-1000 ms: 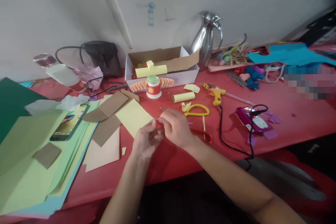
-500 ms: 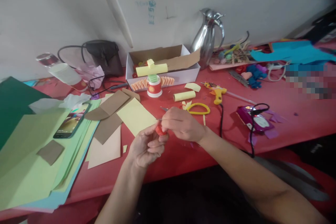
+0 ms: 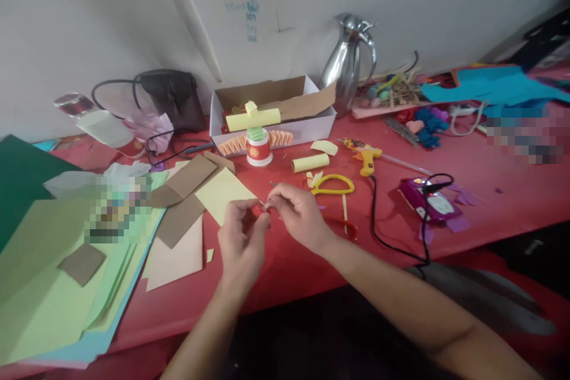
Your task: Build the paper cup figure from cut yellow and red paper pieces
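My left hand (image 3: 244,236) pinches a small red item (image 3: 259,209) between thumb and fingers, over the front middle of the red table. The fingertips of my right hand (image 3: 299,214) meet it from the right, closed on a tiny pale piece too small to make out. Just behind my left hand lies a yellow paper sheet (image 3: 225,193). Scissors with a yellow handle (image 3: 341,184) rest behind my right hand. Beyond the hands stands a red and white paper cup (image 3: 259,150) topped with green folded paper and a yellow roll (image 3: 253,119), with orange pleated strips at both sides.
A yellow roll (image 3: 310,162) and a yellow glue gun (image 3: 367,161) lie behind the scissors. A white box (image 3: 312,124) and a metal jug (image 3: 345,65) stand at the back. Paper sheets (image 3: 40,273) cover the left; a purple device (image 3: 427,202) with a black cable sits right.
My hands have turned and now meet at their fingertips around the red item. More of the scissors shows, including a red handle part. The view has shifted slightly.
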Motion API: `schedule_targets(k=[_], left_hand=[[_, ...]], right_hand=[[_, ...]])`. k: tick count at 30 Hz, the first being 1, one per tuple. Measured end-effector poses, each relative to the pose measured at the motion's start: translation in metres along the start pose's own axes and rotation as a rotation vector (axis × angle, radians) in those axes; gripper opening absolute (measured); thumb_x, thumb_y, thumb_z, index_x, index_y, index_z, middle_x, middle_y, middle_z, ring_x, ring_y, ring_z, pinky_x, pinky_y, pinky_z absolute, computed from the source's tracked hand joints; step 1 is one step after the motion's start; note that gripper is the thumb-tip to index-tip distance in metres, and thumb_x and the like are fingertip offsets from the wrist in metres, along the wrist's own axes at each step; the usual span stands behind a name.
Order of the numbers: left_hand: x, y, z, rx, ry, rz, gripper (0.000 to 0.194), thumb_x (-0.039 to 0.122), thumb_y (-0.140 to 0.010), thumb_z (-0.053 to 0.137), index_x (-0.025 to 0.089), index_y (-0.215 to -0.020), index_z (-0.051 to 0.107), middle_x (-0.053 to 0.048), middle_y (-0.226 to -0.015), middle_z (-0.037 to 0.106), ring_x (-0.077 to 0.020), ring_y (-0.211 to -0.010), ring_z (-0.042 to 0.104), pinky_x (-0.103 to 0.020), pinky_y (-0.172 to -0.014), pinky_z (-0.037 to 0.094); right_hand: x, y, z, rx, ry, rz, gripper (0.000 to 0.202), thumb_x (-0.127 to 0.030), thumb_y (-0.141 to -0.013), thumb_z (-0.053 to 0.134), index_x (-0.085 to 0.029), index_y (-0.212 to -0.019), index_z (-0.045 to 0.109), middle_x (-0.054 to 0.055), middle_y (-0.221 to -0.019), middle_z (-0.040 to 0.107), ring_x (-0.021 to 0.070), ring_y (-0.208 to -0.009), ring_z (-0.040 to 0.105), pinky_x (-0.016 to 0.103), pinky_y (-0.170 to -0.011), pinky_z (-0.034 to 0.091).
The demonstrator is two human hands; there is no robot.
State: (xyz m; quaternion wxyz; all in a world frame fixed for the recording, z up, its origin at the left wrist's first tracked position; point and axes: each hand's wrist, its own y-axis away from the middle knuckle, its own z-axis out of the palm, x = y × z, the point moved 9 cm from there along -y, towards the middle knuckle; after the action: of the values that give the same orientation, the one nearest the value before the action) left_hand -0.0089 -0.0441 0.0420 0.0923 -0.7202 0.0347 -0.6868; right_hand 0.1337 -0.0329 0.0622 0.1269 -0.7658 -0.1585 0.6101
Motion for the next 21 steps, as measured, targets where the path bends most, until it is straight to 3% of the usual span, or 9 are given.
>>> schedule_targets(k=[2, 4, 7, 8, 10, 13, 16, 19, 21], left_hand=[[-0.02, 0.004, 0.017, -0.111, 0.354, -0.393, 0.021, 0.035, -0.082, 0.068, 0.015, -0.084, 0.061, -0.002, -0.069, 0.056, -0.0063, -0.051, 0.044, -0.016, -0.044, 0.034], [-0.024, 0.015, 0.037, -0.264, 0.575, -0.701, 0.022, 0.031, -0.079, 0.068, 0.011, -0.075, 0.059, -0.002, -0.064, 0.053, -0.0025, -0.046, 0.034, -0.013, -0.038, 0.023], [-0.021, 0.028, 0.049, -0.392, 0.683, -0.907, 0.018, 0.027, -0.082, 0.064, 0.01, -0.078, 0.06, -0.002, -0.063, 0.052, -0.0006, -0.044, 0.026, -0.011, -0.035, 0.017], [-0.021, 0.027, 0.048, -0.379, 0.669, -0.877, 0.019, 0.029, -0.084, 0.062, 0.011, -0.078, 0.06, -0.001, -0.063, 0.051, -0.0008, -0.043, 0.026, -0.011, -0.035, 0.017], [-0.019, 0.018, 0.037, -0.274, 0.562, -0.667, 0.02, 0.033, -0.085, 0.062, 0.014, -0.079, 0.059, 0.0, -0.064, 0.051, -0.0022, -0.045, 0.032, -0.012, -0.038, 0.023], [-0.003, 0.005, 0.005, -0.066, 0.176, -0.161, 0.017, 0.032, -0.082, 0.07, 0.021, -0.09, 0.06, 0.002, -0.072, 0.057, -0.0063, -0.055, 0.048, -0.017, -0.051, 0.04], [0.015, 0.003, -0.004, -0.062, -0.258, 0.227, 0.027, 0.026, -0.071, 0.08, 0.022, -0.093, 0.065, -0.003, -0.088, 0.067, -0.0107, -0.067, 0.058, -0.026, -0.071, 0.05], [0.016, -0.001, -0.005, -0.088, -0.334, 0.265, 0.029, 0.027, -0.068, 0.081, 0.022, -0.092, 0.065, -0.004, -0.088, 0.068, -0.0114, -0.067, 0.059, -0.027, -0.072, 0.05], [0.008, -0.005, -0.011, -0.031, -0.166, 0.084, 0.026, 0.03, -0.074, 0.077, 0.021, -0.094, 0.062, -0.001, -0.078, 0.064, -0.009, -0.059, 0.054, -0.022, -0.057, 0.045]], right_hand=[[-0.009, 0.0, -0.002, 0.006, 0.066, -0.131, 0.021, -0.02, -0.095, 0.048, -0.021, -0.075, 0.054, -0.001, -0.069, 0.056, 0.0136, -0.066, 0.053, 0.026, -0.065, 0.042], [-0.017, 0.003, -0.003, -0.01, 0.104, -0.28, 0.021, -0.017, -0.095, 0.046, -0.022, -0.077, 0.054, 0.0, -0.071, 0.058, 0.0152, -0.07, 0.056, 0.028, -0.068, 0.045], [-0.024, 0.006, -0.004, -0.052, 0.112, -0.437, 0.021, -0.015, -0.095, 0.044, -0.024, -0.08, 0.055, 0.002, -0.076, 0.061, 0.0173, -0.075, 0.059, 0.031, -0.071, 0.048], [-0.025, 0.006, -0.005, -0.059, 0.114, -0.465, 0.021, -0.015, -0.095, 0.044, -0.024, -0.081, 0.056, 0.002, -0.078, 0.062, 0.0176, -0.077, 0.059, 0.031, -0.072, 0.049], [-0.027, 0.005, -0.007, -0.05, 0.122, -0.474, 0.02, -0.015, -0.095, 0.044, -0.024, -0.083, 0.056, 0.003, -0.079, 0.062, 0.0176, -0.078, 0.06, 0.031, -0.072, 0.049], [-0.025, 0.002, -0.009, -0.007, 0.099, -0.381, 0.019, -0.017, -0.096, 0.046, -0.022, -0.081, 0.056, 0.002, -0.077, 0.062, 0.0158, -0.075, 0.06, 0.028, -0.07, 0.048], [-0.017, -0.001, -0.008, 0.012, 0.041, -0.234, 0.02, -0.019, -0.096, 0.05, -0.021, -0.078, 0.057, 0.0, -0.073, 0.062, 0.0139, -0.072, 0.06, 0.026, -0.069, 0.046], [-0.011, -0.003, -0.007, 0.011, -0.01, -0.134, 0.019, -0.019, -0.095, 0.051, -0.021, -0.077, 0.058, -0.001, -0.073, 0.063, 0.013, -0.071, 0.06, 0.024, -0.067, 0.046], [-0.013, -0.005, -0.006, -0.002, -0.005, -0.141, 0.02, -0.02, -0.096, 0.051, -0.021, -0.077, 0.058, -0.001, -0.074, 0.064, 0.0131, -0.071, 0.061, 0.025, -0.067, 0.046]])
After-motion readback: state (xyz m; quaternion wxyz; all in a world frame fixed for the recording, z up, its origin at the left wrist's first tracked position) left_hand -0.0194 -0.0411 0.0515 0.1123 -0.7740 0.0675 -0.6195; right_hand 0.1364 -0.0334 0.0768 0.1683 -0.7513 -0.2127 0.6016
